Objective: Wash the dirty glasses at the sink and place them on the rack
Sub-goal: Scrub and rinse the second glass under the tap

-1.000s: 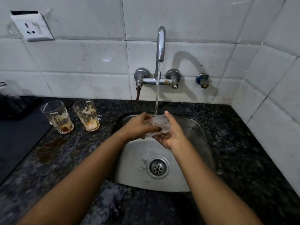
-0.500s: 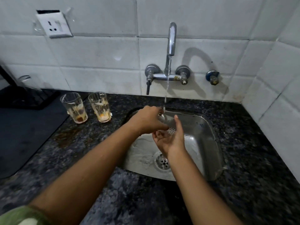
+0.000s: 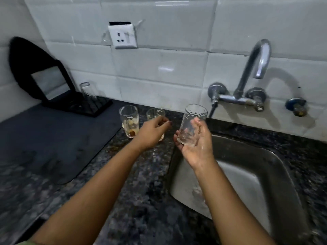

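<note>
Glossy tiles point(image 3: 159, 68), speckled stone counter point(image 3: 141, 200)

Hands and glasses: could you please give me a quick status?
Right hand holds rinsed glass beside the sink. Left hand open, over two dirty glasses. Rack far left, one glass on it; path clear.

Two dirty glasses point(image 3: 129, 121) between hands and rack point(image 3: 85, 103).
</note>
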